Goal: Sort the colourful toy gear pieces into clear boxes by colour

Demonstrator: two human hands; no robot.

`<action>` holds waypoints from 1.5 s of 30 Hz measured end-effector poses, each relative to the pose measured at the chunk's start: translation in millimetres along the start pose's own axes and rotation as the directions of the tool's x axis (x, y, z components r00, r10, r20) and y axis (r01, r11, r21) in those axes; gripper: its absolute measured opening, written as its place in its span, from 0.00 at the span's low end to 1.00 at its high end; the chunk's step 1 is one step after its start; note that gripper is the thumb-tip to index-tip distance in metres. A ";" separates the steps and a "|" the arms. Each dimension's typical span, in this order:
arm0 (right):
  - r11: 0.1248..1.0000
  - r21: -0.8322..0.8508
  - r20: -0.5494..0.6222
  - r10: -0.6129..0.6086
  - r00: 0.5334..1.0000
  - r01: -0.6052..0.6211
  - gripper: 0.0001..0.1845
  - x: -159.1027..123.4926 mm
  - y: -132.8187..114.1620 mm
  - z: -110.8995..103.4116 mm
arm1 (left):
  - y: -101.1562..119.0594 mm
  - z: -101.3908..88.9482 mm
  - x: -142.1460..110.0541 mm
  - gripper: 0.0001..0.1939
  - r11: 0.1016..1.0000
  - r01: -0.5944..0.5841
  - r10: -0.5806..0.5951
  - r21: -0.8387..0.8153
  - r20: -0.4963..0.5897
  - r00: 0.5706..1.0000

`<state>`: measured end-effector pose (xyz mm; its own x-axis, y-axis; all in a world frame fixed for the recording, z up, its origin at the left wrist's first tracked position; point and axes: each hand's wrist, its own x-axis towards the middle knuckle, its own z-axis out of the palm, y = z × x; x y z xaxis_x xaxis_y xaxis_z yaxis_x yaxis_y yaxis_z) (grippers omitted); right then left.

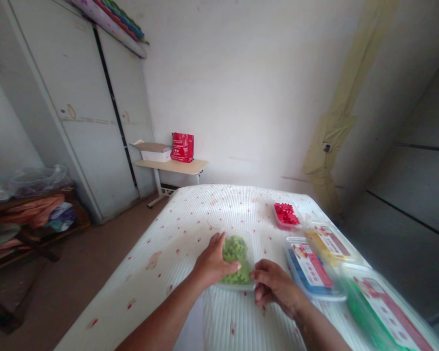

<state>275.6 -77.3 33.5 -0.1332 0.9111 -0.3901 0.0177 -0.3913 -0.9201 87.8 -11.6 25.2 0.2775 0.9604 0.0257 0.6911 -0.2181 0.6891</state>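
A clear plastic box [254,243] of light green toothed pieces [235,249] stands on the bed-like padded surface in front of me. My left hand [214,261] grips its left side, with the thumb reaching over the green pieces and the fingers along the far left edge. At the near right corner, my right hand [272,285] has its fingers bent and pinched against the box's edge. Whether a lid covers this box, I cannot tell.
To the right lie an uncovered-looking box of red pieces [286,214] and labelled boxes of yellow [329,243], blue [310,268] and green pieces [382,307]. A white ribbed cover with red dots [161,265] spreads beneath. Behind, a small table [185,166] holds a red bag [183,147] and a white carton [155,154].
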 end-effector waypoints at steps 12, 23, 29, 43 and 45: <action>0.994 0.065 -0.049 -0.080 0.996 0.083 0.12 6.2 10.4 9.3 | -0.2 1.8 -5.1 0.51 1.000 0.021 -0.021 -0.018 0.005 1.000; 0.996 0.075 -0.030 -0.048 0.998 0.050 0.13 5.9 11.2 8.7 | -2.6 3.7 -5.1 0.55 0.998 0.024 -0.021 -0.065 0.036 0.999; 0.996 0.050 -0.056 -0.066 0.996 0.068 0.16 2.5 9.4 11.1 | -3.4 -0.2 -5.2 0.51 0.984 0.004 0.003 -0.180 0.040 0.999; 0.990 0.067 -0.112 -0.117 0.987 0.125 0.11 9.8 15.6 14.3 | 3.3 9.1 -6.4 0.51 0.997 -0.002 -0.003 -0.078 -0.053 0.999; 0.990 0.086 -0.108 -0.106 0.988 0.116 0.12 10.0 14.1 14.8 | 2.0 7.7 -6.9 0.50 0.992 0.000 -0.004 -0.123 -0.034 0.999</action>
<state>259.8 -75.6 17.1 -0.0264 0.9562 -0.2916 -0.0829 -0.2928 -0.9526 92.5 -20.0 20.8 0.2515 0.9667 0.0478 0.6040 -0.1953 0.7727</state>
